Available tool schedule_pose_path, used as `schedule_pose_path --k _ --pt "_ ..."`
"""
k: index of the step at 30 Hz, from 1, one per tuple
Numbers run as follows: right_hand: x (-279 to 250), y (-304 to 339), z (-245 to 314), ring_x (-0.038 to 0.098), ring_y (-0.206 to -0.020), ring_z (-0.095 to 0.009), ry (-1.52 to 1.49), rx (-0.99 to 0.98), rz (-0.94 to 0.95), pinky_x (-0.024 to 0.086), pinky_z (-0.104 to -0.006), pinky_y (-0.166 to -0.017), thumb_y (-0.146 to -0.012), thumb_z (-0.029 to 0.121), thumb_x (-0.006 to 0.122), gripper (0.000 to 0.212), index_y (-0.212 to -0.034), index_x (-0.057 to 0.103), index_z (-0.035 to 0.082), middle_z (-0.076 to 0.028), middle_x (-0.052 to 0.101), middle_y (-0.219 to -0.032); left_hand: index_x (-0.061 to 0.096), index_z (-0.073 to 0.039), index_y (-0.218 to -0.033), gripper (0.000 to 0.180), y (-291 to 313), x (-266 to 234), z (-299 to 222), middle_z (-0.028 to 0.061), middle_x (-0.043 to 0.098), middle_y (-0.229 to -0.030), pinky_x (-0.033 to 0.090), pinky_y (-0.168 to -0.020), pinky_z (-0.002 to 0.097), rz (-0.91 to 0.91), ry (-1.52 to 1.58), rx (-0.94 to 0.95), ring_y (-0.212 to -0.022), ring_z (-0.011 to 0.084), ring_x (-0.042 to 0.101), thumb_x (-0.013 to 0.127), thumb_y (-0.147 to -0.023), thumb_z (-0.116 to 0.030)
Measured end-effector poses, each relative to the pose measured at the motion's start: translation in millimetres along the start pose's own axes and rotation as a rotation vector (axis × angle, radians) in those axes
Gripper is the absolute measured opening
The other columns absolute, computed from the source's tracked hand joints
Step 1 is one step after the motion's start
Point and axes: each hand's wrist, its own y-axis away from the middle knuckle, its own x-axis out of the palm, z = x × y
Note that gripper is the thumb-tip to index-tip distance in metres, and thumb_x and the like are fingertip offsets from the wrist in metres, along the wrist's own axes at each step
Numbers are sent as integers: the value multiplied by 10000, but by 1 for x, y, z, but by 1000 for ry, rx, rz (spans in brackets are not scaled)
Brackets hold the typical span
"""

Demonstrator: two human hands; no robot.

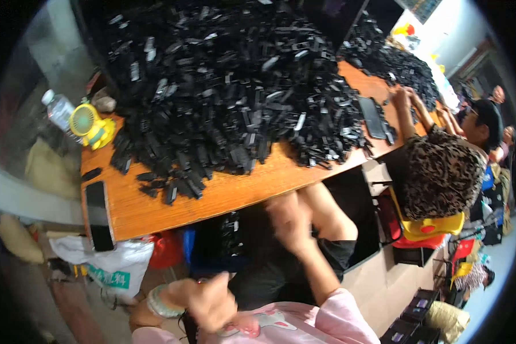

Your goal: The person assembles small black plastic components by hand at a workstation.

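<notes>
Blurred by motion, my left hand (212, 303) is held low in front of my pink shirt, a pale band round its wrist. Its fingers look curled in; whatever they may hold cannot be made out. My right hand (290, 221) is just below the table's front edge, over my dark-clothed lap, and its fingers are too smeared to read. Neither hand touches the big heap of small black plastic parts (212, 109) on the wooden table (155, 213). Below the table, between my hands, more black parts (230, 232) lie in a dark space beside something blue.
At the table's left end are a phone (100, 215), a yellow fan (86, 123) and a clear bottle (57, 109). Another phone (372, 117) lies right of the heap. A person in a patterned top (444, 172) sits at the right. A white sack (117, 261) stands lower left.
</notes>
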Motion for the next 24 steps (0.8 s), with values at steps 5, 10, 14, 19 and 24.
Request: schedule_pose_path --k 5,10,14,19,24 --pt "-32 -46 -66 467 -1141 -343 409 166 -352 359 -434 -957 -787 34 603 219 -1000 608 82 -138 513 -1208 462 -54 -544 389 51 38 -8 57 411 -562 436 -595 357 222 146 -569 -530 223 448 717 -784 -224" --pt "-33 -46 -101 390 -1244 -332 413 136 -276 299 -450 -1009 -791 52 606 134 -920 629 75 -127 485 -1264 578 -10 -844 145 60 32 23 102 544 -794 427 -632 387 103 -259 -1063 -676 282 544 666 -800 -117" --pt "-25 -50 -100 407 -1232 -331 321 45 -392 296 -459 -1010 -768 43 619 71 -814 644 92 -116 508 -1255 539 8 -981 217 75 40 58 157 551 -867 446 -649 427 46 -221 -1402 -760 352 571 628 -841 -130" --pt "-24 -47 -102 485 -1159 -376 225 -151 -552 384 -458 -950 -630 45 709 103 -691 644 98 -138 562 -1212 546 -19 -830 163 85 58 64 134 541 -808 454 -615 403 -15 -104 -1442 -715 332 562 658 -815 -136" --pt "-4 -38 -85 517 -1047 -304 156 -191 -497 395 -426 -861 -624 77 658 260 -881 657 120 -75 547 -1256 486 -16 -823 150 78 53 51 148 497 -788 417 -620 428 7 -241 -1330 -714 348 520 621 -823 -82"
